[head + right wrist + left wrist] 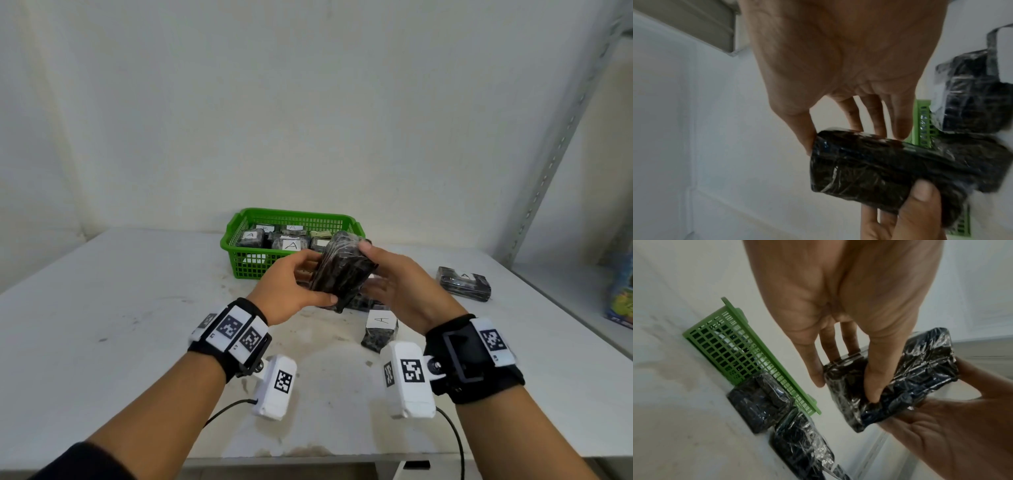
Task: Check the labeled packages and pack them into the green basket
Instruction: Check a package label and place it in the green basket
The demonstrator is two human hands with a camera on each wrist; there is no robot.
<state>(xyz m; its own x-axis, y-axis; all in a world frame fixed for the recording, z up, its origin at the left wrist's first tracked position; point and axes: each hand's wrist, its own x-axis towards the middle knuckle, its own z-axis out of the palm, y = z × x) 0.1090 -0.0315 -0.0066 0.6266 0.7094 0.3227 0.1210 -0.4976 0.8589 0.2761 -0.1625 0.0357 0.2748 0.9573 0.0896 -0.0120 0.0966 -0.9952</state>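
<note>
A dark shrink-wrapped package [342, 274] is held above the white table [137, 308], just in front of the green basket [253, 265]. It is gripped at its near end by the left hand [291, 287], thumb curled over one face and fingers behind, and at its far end by the right hand [404, 287], thumb on top and fingers beneath. No label is visible on the faces turned toward the cameras, so the package should probably be rotated between both hands until its label can be read. A firm grip is advised, since the film looks slippery. A package labelled A [380, 330] stands nearby; another [464, 284] lies farther right. Inside the basket, a gap between the packed packages [289, 241] should be chosen.
</note>
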